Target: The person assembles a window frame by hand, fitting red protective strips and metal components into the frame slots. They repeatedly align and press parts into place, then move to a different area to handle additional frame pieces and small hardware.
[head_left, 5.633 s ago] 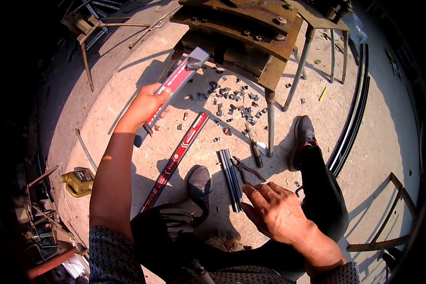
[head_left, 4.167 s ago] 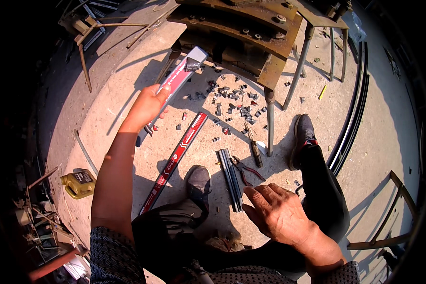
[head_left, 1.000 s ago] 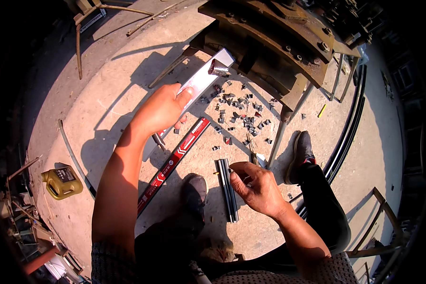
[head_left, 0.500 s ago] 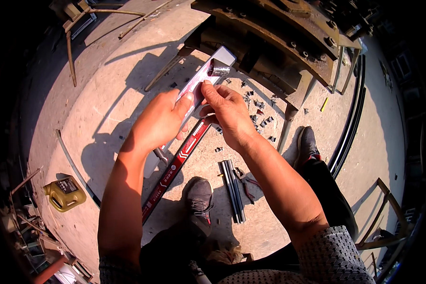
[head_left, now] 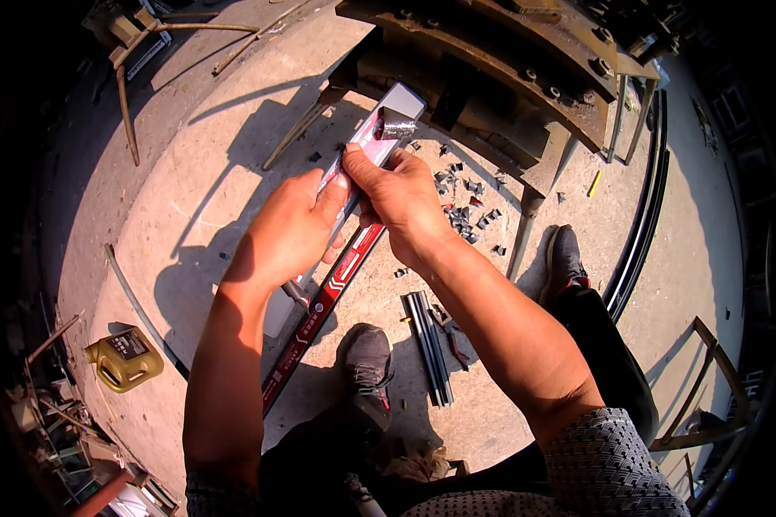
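A long silver-grey metal bar (head_left: 405, 96) with a pink-and-white film on its face slants away from me between both hands. Wrapped around its left side, my left hand (head_left: 295, 215) grips it with the thumb on top. My right hand (head_left: 397, 194) closes over its right edge, thumb pressed on the face beside the left thumb. A curled, shiny dark strip (head_left: 395, 127) stands on the bar just beyond my fingers. Below the hands runs a red-faced bar (head_left: 347, 265) with pale markings; whether it joins the silver one is hidden.
A heavy rusty steel bench (head_left: 491, 77) stands ahead. Small black clips (head_left: 466, 220) lie scattered on the concrete. Black rods (head_left: 428, 349) and pliers (head_left: 457, 345) lie by my shoes. A gold jug (head_left: 126, 358) stands left; long black profiles (head_left: 642, 211) lie right.
My right hand has shifted left along the bar, and its thumb now lies across the bar's face near the left thumb. The left hand keeps its grip.
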Action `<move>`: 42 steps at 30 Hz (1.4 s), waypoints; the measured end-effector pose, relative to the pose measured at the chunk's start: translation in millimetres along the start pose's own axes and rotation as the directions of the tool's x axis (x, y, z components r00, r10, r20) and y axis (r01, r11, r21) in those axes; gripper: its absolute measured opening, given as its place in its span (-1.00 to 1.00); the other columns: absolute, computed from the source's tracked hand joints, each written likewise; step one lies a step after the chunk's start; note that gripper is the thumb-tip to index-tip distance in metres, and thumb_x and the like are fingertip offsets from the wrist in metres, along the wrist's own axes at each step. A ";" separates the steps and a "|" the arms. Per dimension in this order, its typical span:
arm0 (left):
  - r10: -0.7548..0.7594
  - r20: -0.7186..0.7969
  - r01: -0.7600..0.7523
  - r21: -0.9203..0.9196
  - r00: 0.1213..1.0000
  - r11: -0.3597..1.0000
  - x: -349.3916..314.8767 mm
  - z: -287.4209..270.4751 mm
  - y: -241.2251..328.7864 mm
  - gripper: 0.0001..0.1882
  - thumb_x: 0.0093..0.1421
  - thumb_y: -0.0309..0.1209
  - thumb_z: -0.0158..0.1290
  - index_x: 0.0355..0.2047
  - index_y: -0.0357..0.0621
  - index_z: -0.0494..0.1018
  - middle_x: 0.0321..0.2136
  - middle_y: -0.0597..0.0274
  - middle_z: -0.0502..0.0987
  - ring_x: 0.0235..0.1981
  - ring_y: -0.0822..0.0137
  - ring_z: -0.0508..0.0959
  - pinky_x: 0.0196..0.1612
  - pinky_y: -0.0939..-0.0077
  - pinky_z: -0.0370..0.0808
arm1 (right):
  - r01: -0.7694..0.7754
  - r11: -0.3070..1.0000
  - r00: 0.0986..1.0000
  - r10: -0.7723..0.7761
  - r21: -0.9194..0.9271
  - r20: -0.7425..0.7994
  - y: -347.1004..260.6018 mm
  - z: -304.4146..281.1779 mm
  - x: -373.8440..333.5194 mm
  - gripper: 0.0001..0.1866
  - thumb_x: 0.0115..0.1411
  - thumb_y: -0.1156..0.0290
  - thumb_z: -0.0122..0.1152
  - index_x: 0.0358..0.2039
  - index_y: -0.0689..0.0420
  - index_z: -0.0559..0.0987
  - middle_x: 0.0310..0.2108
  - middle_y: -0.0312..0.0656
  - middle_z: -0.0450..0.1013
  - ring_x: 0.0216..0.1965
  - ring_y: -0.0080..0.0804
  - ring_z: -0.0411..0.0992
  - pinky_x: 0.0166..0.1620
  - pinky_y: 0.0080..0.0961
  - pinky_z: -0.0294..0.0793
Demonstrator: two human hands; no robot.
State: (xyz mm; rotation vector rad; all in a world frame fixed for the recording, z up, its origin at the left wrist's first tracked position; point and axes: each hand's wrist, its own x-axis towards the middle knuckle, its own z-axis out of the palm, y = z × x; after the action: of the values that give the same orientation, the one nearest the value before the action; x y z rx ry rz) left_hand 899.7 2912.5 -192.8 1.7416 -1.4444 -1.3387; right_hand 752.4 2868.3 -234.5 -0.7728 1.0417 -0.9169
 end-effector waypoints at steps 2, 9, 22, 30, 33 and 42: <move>0.007 -0.009 -0.007 0.009 1.000 1.000 0.0 0.5 -1.4 -0.60 0.60 -0.18 -0.12 -0.15 -0.33 0.47 -0.59 0.18 0.53 -0.66 0.38 0.52 -0.52 0.36 0.46 | 0.006 1.000 1.000 -0.006 -0.001 0.007 0.6 -0.4 -0.3 -0.59 0.39 0.13 0.40 -0.19 0.29 0.54 -0.51 -0.23 0.51 -0.62 -0.55 0.40 -0.59 -0.52 0.43; -0.026 -0.002 0.026 0.067 1.000 0.997 -1.7 0.7 3.3 -0.57 0.61 -0.14 -0.12 -0.15 -0.33 0.47 -0.59 0.16 0.55 -0.66 0.37 0.53 -0.51 0.36 0.48 | 0.031 0.999 0.999 -0.031 -0.009 -0.014 1.7 0.6 -2.4 -0.58 0.42 0.12 0.36 -0.19 0.29 0.54 -0.49 -0.21 0.54 -0.59 -0.53 0.43 -0.58 -0.51 0.46; -0.054 -0.031 0.055 0.026 0.998 0.998 2.1 -4.9 3.2 -0.56 0.60 -0.12 -0.10 -0.14 -0.32 0.49 -0.55 0.19 0.54 -0.63 0.40 0.51 -0.50 0.38 0.49 | 0.003 0.999 1.000 -0.004 -0.034 -0.020 -2.9 6.5 3.8 -0.58 0.43 0.12 0.33 -0.26 0.30 0.55 -0.48 -0.16 0.54 -0.56 -0.47 0.46 -0.57 -0.48 0.47; -0.064 -0.054 0.069 0.093 0.996 0.993 2.1 -0.2 2.4 -0.58 0.60 -0.16 -0.09 -0.14 -0.33 0.48 -0.49 0.12 0.57 -0.57 0.38 0.59 -0.50 0.36 0.55 | 0.018 0.994 0.999 -0.021 -0.105 -0.028 -1.8 3.2 10.4 -0.52 0.38 0.07 0.37 -0.38 0.31 0.57 -0.55 -0.14 0.54 -0.66 -0.45 0.43 -0.63 -0.46 0.42; -0.049 -0.073 0.055 0.087 0.996 0.995 2.7 5.7 1.4 -0.59 0.59 -0.17 -0.09 -0.15 -0.34 0.48 -0.49 0.12 0.57 -0.57 0.37 0.60 -0.52 0.36 0.55 | -0.004 0.991 1.000 0.005 -0.134 0.004 -3.6 -2.8 13.0 -0.49 0.40 0.01 0.36 -0.32 0.31 0.60 -0.50 -0.20 0.55 -0.62 -0.51 0.42 -0.60 -0.51 0.40; -0.038 -0.098 0.047 0.091 0.994 0.995 4.1 8.9 -1.2 -0.59 0.59 -0.17 -0.08 -0.17 -0.35 0.47 -0.52 0.13 0.55 -0.58 0.37 0.59 -0.52 0.37 0.55 | -0.001 0.989 1.000 0.003 -0.145 0.015 -0.9 -5.8 16.0 -0.50 0.41 -0.02 0.36 -0.28 0.27 0.62 -0.48 -0.24 0.55 -0.58 -0.56 0.42 -0.56 -0.55 0.39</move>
State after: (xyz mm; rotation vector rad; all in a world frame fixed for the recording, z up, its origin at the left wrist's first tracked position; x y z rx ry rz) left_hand 891.9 2910.8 -198.8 1.8801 -1.4444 -1.2087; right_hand 750.2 2852.9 -241.6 -0.8984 1.1046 -0.8390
